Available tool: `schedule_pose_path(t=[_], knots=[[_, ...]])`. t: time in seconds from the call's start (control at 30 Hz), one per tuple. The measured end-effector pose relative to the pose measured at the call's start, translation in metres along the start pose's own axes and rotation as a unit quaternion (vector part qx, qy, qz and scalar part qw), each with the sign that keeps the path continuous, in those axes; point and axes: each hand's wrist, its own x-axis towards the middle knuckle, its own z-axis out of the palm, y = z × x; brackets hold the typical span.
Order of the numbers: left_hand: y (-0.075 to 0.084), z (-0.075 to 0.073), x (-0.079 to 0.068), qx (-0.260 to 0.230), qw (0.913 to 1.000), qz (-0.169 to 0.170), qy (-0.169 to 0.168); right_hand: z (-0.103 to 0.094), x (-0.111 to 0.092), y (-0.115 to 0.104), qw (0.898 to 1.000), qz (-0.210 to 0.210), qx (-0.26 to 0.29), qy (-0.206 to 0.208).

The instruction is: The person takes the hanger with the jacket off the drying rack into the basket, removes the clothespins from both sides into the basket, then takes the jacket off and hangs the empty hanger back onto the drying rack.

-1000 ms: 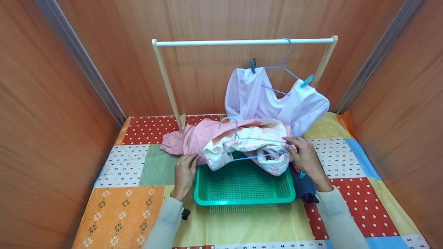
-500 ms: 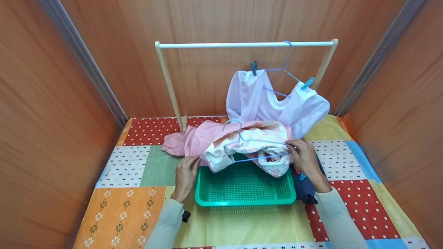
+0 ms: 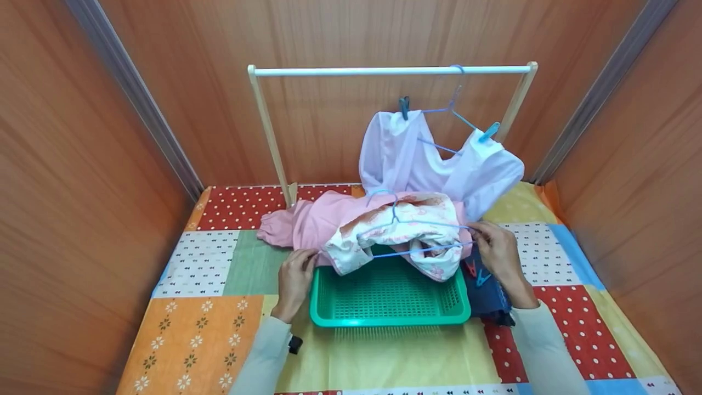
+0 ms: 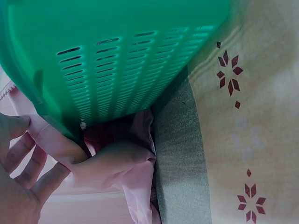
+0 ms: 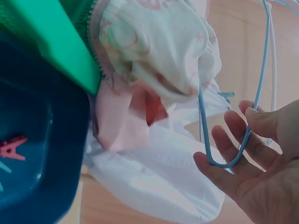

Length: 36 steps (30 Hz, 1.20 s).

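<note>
A pink jacket (image 3: 312,222) with a white printed lining (image 3: 351,249) lies across the back of a green basket (image 3: 392,318). My left hand (image 3: 294,280) pinches the jacket's edge at the basket's left corner; in the left wrist view, its fingers (image 4: 51,179) are on the pink cloth. A blue wire hanger (image 3: 395,214) lies over the lining, its left end inside the jacket and out of sight. My right hand (image 3: 499,252) holds the hanger's right end, which sticks out past the cloth. In the right wrist view, the thumb (image 5: 264,123) presses on the wire loop.
Behind stands a rack with a white rail (image 3: 351,71). A white garment (image 3: 400,148) hangs there on another hanger, clipped with a dark clothespin (image 3: 404,107) and a blue clothespin (image 3: 490,131). Right of the basket, a dark blue container (image 5: 60,140) holds clothespins (image 5: 13,148).
My right hand has moved right, drawing the hanger along, so its right end now sticks out beyond the jacket. The left hand stays nearly still on the jacket's edge.
</note>
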Motion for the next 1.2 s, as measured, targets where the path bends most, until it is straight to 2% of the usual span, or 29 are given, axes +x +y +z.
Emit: schedule_pose_path(t=[0.27, 0.57, 0.87, 1.2], knots=[[-0.001, 0.001, 0.003, 0.003, 1.0000, -0.005, -0.005, -0.017, 0.000, 0.009, 1.000, 0.024, -0.005, 0.016], [-0.002, 0.001, -0.004, -0.016, 0.9996, -0.002, -0.022, -0.036, -0.006, 0.015, 0.997, 0.072, -0.012, 0.008], [-0.004, -0.001, -0.003, -0.030, 0.9983, 0.002, -0.050, -0.051, 0.000, 0.018, 0.998, 0.052, -0.018, 0.036], [-0.009, 0.001, -0.005, -0.008, 0.9983, 0.018, -0.055, -0.063, 0.002, 0.019, 0.997, 0.060, -0.030, 0.044]])
